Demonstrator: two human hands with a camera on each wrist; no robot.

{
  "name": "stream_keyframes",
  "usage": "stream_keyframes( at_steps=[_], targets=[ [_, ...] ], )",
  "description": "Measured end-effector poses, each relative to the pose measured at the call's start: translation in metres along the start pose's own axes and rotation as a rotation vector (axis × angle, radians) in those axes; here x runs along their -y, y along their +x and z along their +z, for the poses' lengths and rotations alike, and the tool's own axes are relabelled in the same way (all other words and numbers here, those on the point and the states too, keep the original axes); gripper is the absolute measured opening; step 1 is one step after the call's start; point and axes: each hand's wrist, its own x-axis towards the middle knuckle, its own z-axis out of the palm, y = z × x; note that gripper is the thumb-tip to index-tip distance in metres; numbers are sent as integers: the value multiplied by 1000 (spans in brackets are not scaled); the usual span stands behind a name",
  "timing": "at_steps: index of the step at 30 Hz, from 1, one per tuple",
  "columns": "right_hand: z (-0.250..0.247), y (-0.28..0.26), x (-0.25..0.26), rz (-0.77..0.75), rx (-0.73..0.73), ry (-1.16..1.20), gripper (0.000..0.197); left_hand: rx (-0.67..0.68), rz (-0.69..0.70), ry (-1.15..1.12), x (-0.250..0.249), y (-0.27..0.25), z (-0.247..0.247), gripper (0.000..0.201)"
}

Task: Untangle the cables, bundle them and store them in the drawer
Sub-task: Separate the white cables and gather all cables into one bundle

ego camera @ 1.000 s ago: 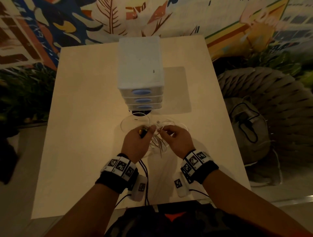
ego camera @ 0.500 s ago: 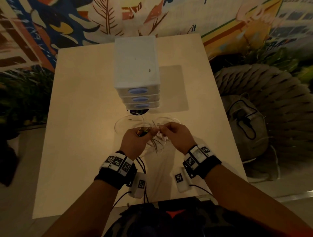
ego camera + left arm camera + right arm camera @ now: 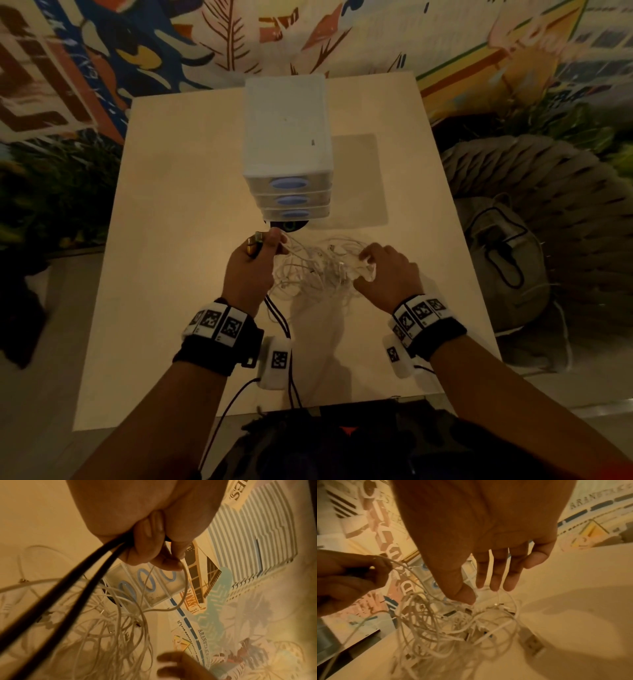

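A tangle of thin white cables point(image 3: 318, 270) hangs between my two hands, just in front of the white three-drawer unit point(image 3: 287, 137); its drawers with blue handles point(image 3: 290, 199) are closed. My left hand point(image 3: 270, 241) grips a doubled black cable point(image 3: 275, 310) with its plugs point(image 3: 255, 244) sticking up, and pinches one white strand. In the left wrist view the left hand point(image 3: 171, 561) holds the black cable point(image 3: 68, 595) above the white tangle point(image 3: 111, 635). My right hand point(image 3: 368, 263) pinches white strands at the tangle's right side. The right wrist view shows the right hand's point(image 3: 479, 593) thumb and fingertips on the tangle point(image 3: 453, 626).
The light table point(image 3: 171, 240) carries a dark round object point(image 3: 287, 226) under the drawer unit's front. A white USB plug point(image 3: 532, 645) lies at the tangle's edge. Beside the table on the right are a woven pouf point(image 3: 565, 192) and a grey bag point(image 3: 496, 267).
My hands have moved apart: the left hand went up and left with the black cable, the right hand went right. The white tangle is now stretched out between them.
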Motion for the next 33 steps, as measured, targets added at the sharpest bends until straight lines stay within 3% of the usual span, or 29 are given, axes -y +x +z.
stream_keyframes(
  at_steps=[2,4,7,11,15,21,24,27,31,33],
  targets=[
    [-2,-2,7,-179,-85,106,57,29,6,8,-1,-2,0,34],
    [-4,-1,21,-370,-68,194,62,68,26,4,-4,-5,2,35],
    [-3,5,36,-509,-2,141,36,102,49,-3,-9,-9,6,35],
    [-14,7,33,-441,46,184,43,113,40,-46,-13,-9,2,34],
    [-31,7,30,-396,-46,355,25,140,39,-123,-11,-7,-8,30],
    [-40,19,23,-341,-106,366,25,134,94,-125,-16,-6,-12,28],
    [-43,19,13,-261,-55,369,26,157,128,-119,-22,-6,-14,31],
    [-45,14,10,-260,71,364,11,219,112,-124,-28,-7,-15,38],
    [-37,11,29,-332,141,308,31,381,164,-19,-33,-12,-14,33],
    [-28,14,45,-369,146,303,32,470,219,30,-36,-15,-11,33]
  ],
)
